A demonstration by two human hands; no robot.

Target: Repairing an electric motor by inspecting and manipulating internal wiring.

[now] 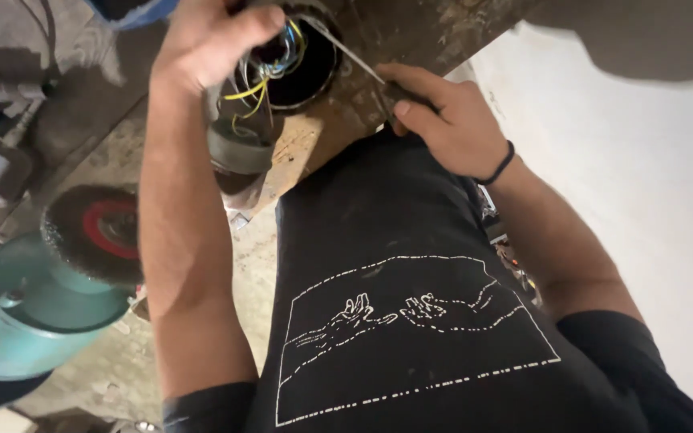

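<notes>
Yellow and blue wires (pixel 270 68) come out of the round housing (pixel 302 60); the left hand (pixel 206 40), beside it, pinches them, while the right hand (pixel 451 116) grips a thin tool (pixel 346 52) reaching into it. Next move, I judge, needs careful probing between the wires

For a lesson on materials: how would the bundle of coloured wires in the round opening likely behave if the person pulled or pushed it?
The coloured wires loop and curl, so they would probably bend rather than stay stiff. Being thin strands, they likely weigh little. The left hand is right at them; pushed aside, they may spring partly back, given their curved set.
</notes>
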